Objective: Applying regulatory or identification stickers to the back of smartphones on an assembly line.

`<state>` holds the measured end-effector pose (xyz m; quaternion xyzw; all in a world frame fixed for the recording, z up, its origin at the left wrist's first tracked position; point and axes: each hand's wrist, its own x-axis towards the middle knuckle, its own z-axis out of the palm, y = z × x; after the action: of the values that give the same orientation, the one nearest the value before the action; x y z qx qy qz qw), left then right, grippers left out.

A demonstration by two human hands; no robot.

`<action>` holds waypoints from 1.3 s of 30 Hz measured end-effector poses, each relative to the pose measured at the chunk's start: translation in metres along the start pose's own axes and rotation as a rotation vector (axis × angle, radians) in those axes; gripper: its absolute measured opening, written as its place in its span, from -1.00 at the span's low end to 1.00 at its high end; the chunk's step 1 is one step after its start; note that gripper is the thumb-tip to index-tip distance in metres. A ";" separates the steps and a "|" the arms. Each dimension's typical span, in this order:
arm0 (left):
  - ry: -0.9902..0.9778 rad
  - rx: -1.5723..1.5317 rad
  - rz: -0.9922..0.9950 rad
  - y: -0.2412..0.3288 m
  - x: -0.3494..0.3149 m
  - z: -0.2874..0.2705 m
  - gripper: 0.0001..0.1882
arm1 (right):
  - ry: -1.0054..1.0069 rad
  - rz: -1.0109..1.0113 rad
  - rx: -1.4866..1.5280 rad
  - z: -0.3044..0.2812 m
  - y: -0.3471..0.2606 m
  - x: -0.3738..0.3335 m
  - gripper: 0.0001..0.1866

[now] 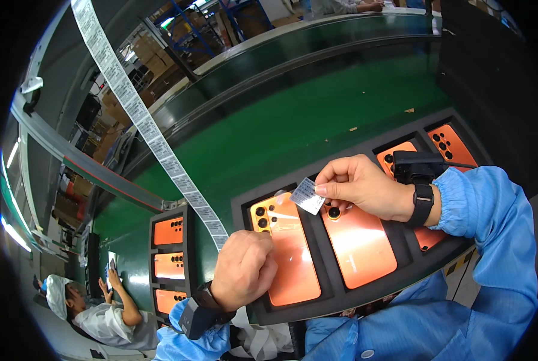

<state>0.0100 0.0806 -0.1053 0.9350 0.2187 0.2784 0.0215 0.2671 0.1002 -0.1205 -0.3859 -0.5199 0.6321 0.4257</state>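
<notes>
My right grip (370,191) pinches a label (307,197) between thumb and finger, above the tray (322,249) of orange phones (296,259). My left grip (244,266) curls at the tray's left end beside the label strip (155,141); I can't tell what, if anything, it holds.

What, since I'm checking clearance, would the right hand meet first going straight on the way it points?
The right hand, leading with its label, would probably pass over the phone to its left and meet the paper strip, though depth is unclear.
</notes>
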 end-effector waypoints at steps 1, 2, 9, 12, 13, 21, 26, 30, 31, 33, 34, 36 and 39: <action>-0.006 -0.017 -0.005 0.001 0.002 -0.001 -0.61 | 0.001 0.001 0.000 -0.001 0.000 0.000 -0.86; -0.012 -0.035 -0.010 0.003 0.004 -0.003 -0.63 | -0.002 0.000 -0.001 -0.001 0.000 0.001 -0.86; 0.022 0.091 -0.090 0.003 0.016 0.001 -0.61 | 0.006 -0.011 -0.001 -0.002 -0.004 0.002 -0.86; -0.029 0.156 -0.137 -0.012 0.023 0.004 -0.56 | 0.081 -0.025 -0.015 -0.003 -0.003 0.001 -0.87; -0.074 0.243 -0.089 -0.015 0.029 0.005 -0.56 | 0.082 -0.026 -0.017 -0.003 -0.003 0.001 -0.87; -0.254 0.472 0.044 -0.031 0.049 0.022 -0.64 | 0.055 -0.060 0.010 -0.001 -0.002 0.000 -0.88; -0.268 0.589 0.122 -0.031 0.063 0.022 -0.84 | 0.051 -0.058 0.025 -0.004 0.000 0.001 -0.89; -0.322 0.625 0.154 -0.030 0.070 0.016 -0.87 | 0.052 -0.055 0.006 -0.004 -0.002 0.002 -0.88; -0.322 0.633 0.169 -0.030 0.071 0.014 -0.87 | 0.053 -0.055 0.008 -0.003 -0.003 0.002 -0.88; -0.316 0.562 0.173 -0.036 0.073 0.014 -0.87 | 0.054 -0.048 0.012 -0.003 -0.005 0.002 -0.89; -0.309 0.492 0.176 -0.040 0.074 0.014 -0.87 | 0.054 -0.047 0.012 -0.003 -0.005 0.002 -0.89; -0.284 0.445 0.199 -0.047 0.071 0.016 -0.85 | 0.063 -0.057 0.010 -0.002 -0.004 0.002 -0.89; -0.228 0.326 0.191 -0.047 0.060 0.014 -0.82 | 0.062 -0.053 0.025 -0.001 -0.005 0.001 -0.89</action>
<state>0.0440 0.1493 -0.0936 0.9680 0.1672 0.1328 -0.1317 0.2684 0.1019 -0.1155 -0.3860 -0.5085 0.6149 0.4629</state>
